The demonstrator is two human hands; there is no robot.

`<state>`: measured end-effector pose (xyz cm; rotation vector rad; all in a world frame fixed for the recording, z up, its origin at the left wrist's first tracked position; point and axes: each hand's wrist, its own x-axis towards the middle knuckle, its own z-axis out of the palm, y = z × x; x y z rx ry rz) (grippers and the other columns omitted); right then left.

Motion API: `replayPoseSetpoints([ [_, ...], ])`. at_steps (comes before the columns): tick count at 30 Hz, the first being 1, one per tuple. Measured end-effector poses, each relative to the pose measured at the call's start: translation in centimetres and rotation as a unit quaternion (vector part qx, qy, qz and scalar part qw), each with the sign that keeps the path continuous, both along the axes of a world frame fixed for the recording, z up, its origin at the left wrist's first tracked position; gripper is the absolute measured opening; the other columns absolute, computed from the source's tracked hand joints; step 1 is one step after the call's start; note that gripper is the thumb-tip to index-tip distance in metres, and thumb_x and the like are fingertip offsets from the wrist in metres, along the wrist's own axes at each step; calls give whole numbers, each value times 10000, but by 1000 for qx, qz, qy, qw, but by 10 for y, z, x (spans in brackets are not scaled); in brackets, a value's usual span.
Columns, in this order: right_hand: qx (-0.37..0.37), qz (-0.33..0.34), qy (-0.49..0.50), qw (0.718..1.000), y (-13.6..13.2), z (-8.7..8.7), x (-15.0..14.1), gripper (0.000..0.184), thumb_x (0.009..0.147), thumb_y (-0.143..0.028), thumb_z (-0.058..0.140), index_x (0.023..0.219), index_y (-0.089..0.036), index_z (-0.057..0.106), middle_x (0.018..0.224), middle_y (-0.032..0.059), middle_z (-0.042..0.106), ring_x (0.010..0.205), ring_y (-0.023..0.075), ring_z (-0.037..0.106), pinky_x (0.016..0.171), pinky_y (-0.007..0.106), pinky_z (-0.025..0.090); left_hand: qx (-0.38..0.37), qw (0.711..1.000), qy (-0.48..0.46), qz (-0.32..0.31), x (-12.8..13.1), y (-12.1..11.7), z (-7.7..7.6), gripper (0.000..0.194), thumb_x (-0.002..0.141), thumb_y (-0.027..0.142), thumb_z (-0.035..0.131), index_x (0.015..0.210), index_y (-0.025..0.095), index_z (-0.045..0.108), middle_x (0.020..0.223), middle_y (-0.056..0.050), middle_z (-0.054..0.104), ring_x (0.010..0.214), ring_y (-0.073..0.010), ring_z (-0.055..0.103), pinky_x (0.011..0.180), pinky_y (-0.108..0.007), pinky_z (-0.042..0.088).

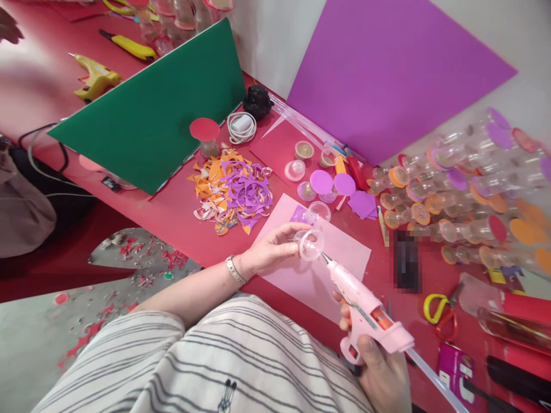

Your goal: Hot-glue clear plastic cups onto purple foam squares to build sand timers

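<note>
Striped shirt (206,367) cloth fills the bottom of the frame, nearest me. At lower right, my right hand (384,367) has its fingers wrapped around the handle of a pink glue gun (365,304), a glue stick (437,378) jutting from its back. At centre, my left hand (273,248) pinches a clear cup (310,245) between thumb and fingers, above a pink sheet (297,289) on the red bench (172,213). Its nozzle end is right by the cup's rim; whether they touch, I cannot tell. Scraps (235,186) lie heaped left of centre, scissors (437,308) at right.
</note>
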<state>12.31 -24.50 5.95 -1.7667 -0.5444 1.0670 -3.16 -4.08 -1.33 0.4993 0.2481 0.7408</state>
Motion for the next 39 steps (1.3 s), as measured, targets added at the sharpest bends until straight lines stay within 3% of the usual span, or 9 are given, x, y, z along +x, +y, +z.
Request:
replayPoseSetpoints([
  [7, -28, -11, 17, 999, 0, 1, -3, 321, 817, -458, 737, 1037, -224, 721, 936, 95, 741, 609, 149, 568, 529, 282, 440, 5, 1000, 1, 3, 0, 0, 2, 445, 680, 352, 903, 1079, 240, 741, 1055, -55, 723, 954, -177, 666, 871, -296, 502],
  [23, -9, -39, 22, 999, 7, 7, -9, 328, 792, -475, 768, 982, -210, 729, 866, 69, 741, 718, 164, 613, 617, 268, 475, -2, 1000, 12, -11, -1, -1, -1, 462, 671, 349, 908, 1084, 228, 744, 1077, -71, 725, 921, -166, 666, 820, -264, 503],
  [32, -3, -43, 1, 999, 8, 5, -9, 517, 831, -502, 723, 1272, -249, 629, 891, 71, 733, 737, 193, 628, 595, 286, 478, 1, 999, 13, -31, -1, -1, -3, 461, 680, 361, 902, 1094, 231, 745, 1091, -72, 732, 935, -176, 667, 824, -275, 496],
  [39, 10, -24, -3, 1000, 8, 1, -3, 505, 829, -505, 722, 1253, -239, 649, 928, 87, 734, 693, 181, 607, 540, 277, 461, 1, 1000, 16, -24, -2, -1, -1, 457, 671, 369, 907, 1081, 244, 748, 1060, -59, 723, 903, -161, 659, 803, -267, 501],
])
